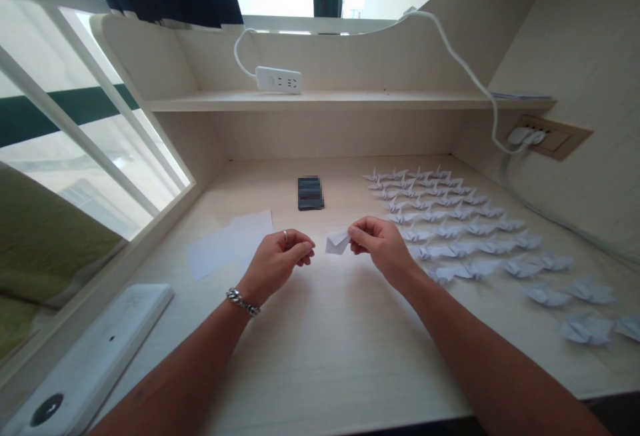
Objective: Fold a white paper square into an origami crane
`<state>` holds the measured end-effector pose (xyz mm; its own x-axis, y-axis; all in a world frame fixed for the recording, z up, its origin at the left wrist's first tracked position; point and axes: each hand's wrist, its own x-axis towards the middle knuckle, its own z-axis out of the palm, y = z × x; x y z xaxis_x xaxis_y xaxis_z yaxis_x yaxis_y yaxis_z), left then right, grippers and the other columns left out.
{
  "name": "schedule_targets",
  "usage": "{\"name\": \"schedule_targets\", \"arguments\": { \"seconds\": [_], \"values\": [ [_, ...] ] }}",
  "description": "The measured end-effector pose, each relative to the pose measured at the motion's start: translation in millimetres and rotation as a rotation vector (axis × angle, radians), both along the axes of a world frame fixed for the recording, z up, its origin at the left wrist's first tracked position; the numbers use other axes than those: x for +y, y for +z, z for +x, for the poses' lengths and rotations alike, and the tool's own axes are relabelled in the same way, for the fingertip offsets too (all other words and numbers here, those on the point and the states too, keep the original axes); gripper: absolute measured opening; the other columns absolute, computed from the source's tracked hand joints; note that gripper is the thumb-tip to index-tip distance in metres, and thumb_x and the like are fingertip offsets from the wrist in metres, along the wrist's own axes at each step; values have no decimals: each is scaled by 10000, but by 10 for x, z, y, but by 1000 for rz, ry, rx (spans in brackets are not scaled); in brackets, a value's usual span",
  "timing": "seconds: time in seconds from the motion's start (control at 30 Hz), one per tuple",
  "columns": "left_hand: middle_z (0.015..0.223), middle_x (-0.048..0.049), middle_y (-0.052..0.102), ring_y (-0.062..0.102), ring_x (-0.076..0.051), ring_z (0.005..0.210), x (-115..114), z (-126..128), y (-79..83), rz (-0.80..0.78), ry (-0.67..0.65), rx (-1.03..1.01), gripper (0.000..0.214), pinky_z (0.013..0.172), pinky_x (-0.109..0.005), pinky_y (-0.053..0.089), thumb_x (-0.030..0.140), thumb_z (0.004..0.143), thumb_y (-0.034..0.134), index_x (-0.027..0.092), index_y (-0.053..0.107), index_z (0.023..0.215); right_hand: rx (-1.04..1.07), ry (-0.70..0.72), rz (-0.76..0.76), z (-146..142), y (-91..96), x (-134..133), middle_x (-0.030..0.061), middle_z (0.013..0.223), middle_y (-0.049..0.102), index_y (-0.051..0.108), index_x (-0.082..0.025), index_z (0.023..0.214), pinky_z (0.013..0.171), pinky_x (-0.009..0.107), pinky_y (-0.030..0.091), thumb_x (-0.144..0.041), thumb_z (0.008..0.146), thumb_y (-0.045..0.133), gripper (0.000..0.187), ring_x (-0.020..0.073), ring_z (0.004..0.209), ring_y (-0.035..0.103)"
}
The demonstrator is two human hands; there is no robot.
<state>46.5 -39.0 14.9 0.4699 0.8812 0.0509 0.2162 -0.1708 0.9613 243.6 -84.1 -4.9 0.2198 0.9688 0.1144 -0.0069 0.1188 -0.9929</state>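
Observation:
A small folded piece of white paper (337, 243) is pinched at its right corner between the thumb and fingers of my right hand (379, 244), held over the desk. To its left, my left hand (283, 256) has its fingers curled together, a short gap away from the paper; whether anything small sits in that pinch is hidden. White paper sheets (220, 249) lie just beyond and left of my left hand. Many folded paper cranes (455, 211) stand in rows on the right, close to my right forearm.
A dark phone-sized object (310, 193), partly blurred, lies at the desk's middle. A long white device (100, 356) rests along the left edge. On the shelf (345, 97) sits a white power strip (279, 81). A white cable (470, 69) hangs toward the wall socket (555, 137).

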Motion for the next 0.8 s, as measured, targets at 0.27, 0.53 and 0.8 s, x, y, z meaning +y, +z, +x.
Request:
{"name": "schedule_targets", "arguments": {
  "seconds": [0.27, 0.53, 0.8],
  "values": [
    [703, -36, 668, 615, -144, 667, -37, 86, -98, -5, 36, -42, 261, 661, -275, 499, 392, 791, 655, 131, 643, 785, -233, 107, 41, -187, -61, -53, 20, 688, 653, 652, -165, 779, 622, 265, 465, -295, 807, 610, 139, 143, 654, 592],
    [640, -15, 645, 581, -123, 603, -60, 84, -81, 63, -44, 17, 221, 590, -240, 451, 345, 803, 643, 133, 652, 742, -357, 194, 6, -175, -22, -80, 6, 662, 642, 644, -164, 729, 606, 251, 435, -213, 782, 566, 106, 131, 633, 577],
    [652, -23, 652, 600, -134, 611, 19, -1, -15, -82, 164, -199, 255, 635, -273, 487, 363, 730, 724, 121, 651, 757, -177, 182, -34, -68, -18, -47, 18, 636, 636, 639, -147, 702, 608, 275, 468, -199, 737, 593, 78, 138, 604, 578]
  ]
}}
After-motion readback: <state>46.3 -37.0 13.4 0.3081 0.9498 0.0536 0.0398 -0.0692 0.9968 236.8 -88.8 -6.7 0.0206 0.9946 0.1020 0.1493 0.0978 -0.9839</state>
